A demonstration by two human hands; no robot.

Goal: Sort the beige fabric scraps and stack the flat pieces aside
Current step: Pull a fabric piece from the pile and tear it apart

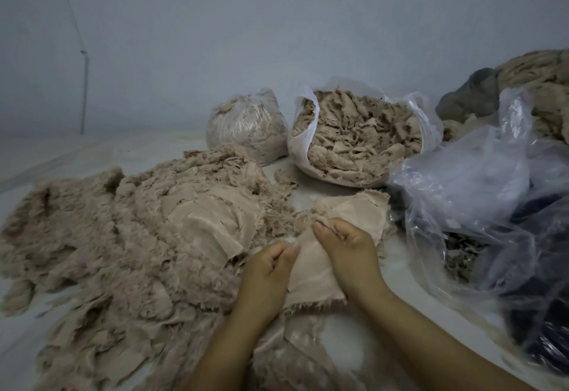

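A wide heap of beige furry fabric scraps (101, 236) covers the left and middle of the white floor. Flat beige pieces (212, 221) lie fanned on its top right. Between my hands is a flat beige piece (311, 270). My left hand (268, 273) pinches its left edge with curled fingers. My right hand (348, 252) grips its upper right part, thumb on top. More flat fabric (357, 209) spreads just beyond my right hand.
An open white plastic bag (357, 135) full of beige scraps stands behind, with a tied clear bag (246, 123) of scraps to its left. Crumpled clear plastic bags (492, 181) with dark contents fill the right side. A wall rises at the back.
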